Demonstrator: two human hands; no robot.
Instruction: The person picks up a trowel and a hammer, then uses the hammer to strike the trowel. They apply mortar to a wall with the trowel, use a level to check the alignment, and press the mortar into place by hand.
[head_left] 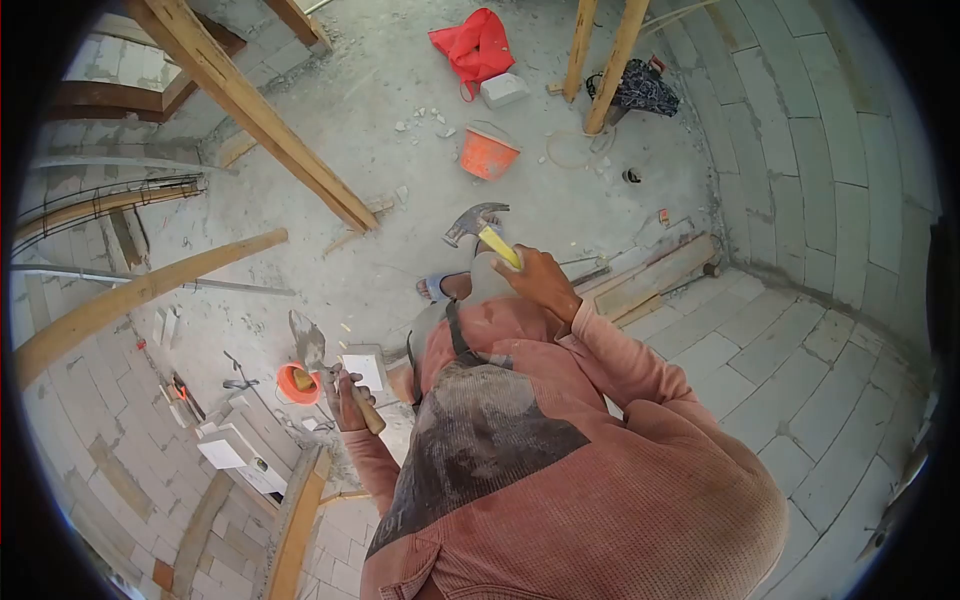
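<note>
My right hand (543, 283) is closed around the yellow handle of a claw hammer (498, 243). The hammer's metal head points forward over the floor, near a foot in a sandal (438, 288). On the other side, my left hand (348, 402) grips a trowel (308, 342). Its grey blade points away from me, and the wooden handle sticks out below the fist. Just left of that hand, a small orange bucket (297, 386) stands on the floor with something tan inside. A pale block (366, 370) lies beside the trowel.
Wooden posts (255, 115) slant across the left, and more stand (616, 65) at the back. A larger orange bucket (489, 152), a red bag (474, 50) and a white block (504, 90) are on the floor ahead. Block walls (800, 130) rise at right. Planks (655, 272) lie right of me.
</note>
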